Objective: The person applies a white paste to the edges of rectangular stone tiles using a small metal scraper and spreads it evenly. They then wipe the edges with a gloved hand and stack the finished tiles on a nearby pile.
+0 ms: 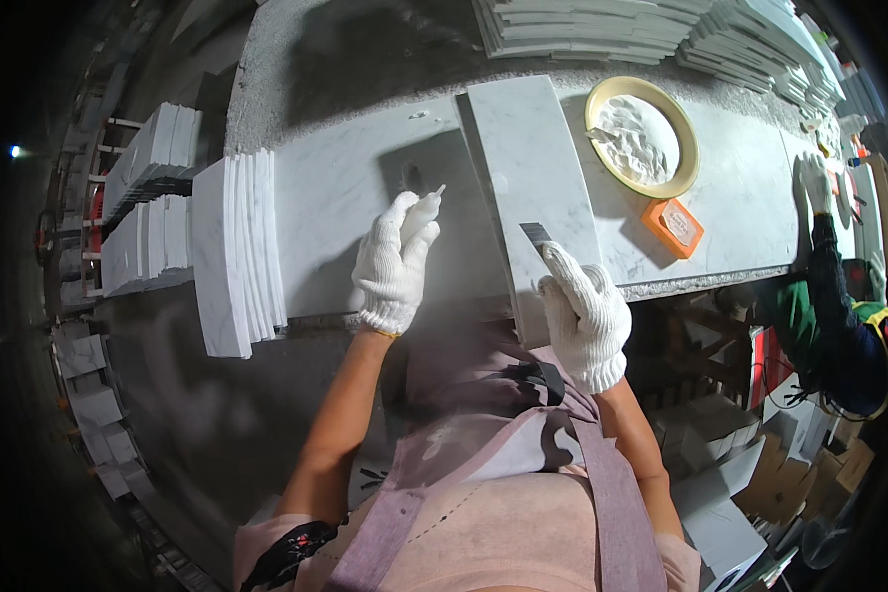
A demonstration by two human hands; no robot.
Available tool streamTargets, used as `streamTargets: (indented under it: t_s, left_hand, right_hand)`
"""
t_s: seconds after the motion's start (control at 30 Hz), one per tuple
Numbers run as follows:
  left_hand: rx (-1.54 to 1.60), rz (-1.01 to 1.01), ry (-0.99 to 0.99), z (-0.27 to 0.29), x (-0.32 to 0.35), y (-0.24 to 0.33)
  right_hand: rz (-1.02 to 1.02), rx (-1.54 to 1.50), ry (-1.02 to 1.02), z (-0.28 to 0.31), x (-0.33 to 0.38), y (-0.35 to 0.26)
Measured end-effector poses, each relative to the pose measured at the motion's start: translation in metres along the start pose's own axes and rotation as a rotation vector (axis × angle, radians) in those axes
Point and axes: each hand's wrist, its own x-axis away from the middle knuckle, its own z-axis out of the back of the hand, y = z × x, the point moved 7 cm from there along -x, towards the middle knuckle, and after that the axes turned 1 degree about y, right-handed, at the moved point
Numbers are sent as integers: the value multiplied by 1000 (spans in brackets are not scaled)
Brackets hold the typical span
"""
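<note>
Both my hands wear white knit gloves. My left hand [395,261] hovers over the marble worktop [345,187], its fingers closed around a small pale piece whose tip pokes up. My right hand [584,311] grips a flat metal scraper [536,235], its blade resting on a long white marble slab [533,178] that lies across the worktop and overhangs its front edge.
A yellow-rimmed bowl of white paste [643,136] and an orange box [673,227] sit right of the slab. White tiles stand on edge [239,247] at my left; more are stacked at the back [592,25]. Another person's gloved hand [815,183] works at the far right.
</note>
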Motion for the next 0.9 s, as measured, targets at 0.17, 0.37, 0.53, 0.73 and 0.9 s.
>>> streamTargets:
  t_s: [0.17,0.37,0.53,0.73,0.9]
  left_hand:
    - [-204,-122,-20,6,-20,14]
    - [-509,-445,3,11,-32,41]
    - [-559,-531,-5,6,-41,52]
    - [-583,-595,25,1,-45,61]
    - [-588,-605,25,-2,-45,61]
  right_hand:
    - [83,-28,23,-3,9,7]
    - [63,-36,-115,5,8,1]
    - [66,-58,-129,6,-1,-3]
    - [63,-96,-164,7,-2,-1]
    - [49,-70,-163,9,-1,-2]
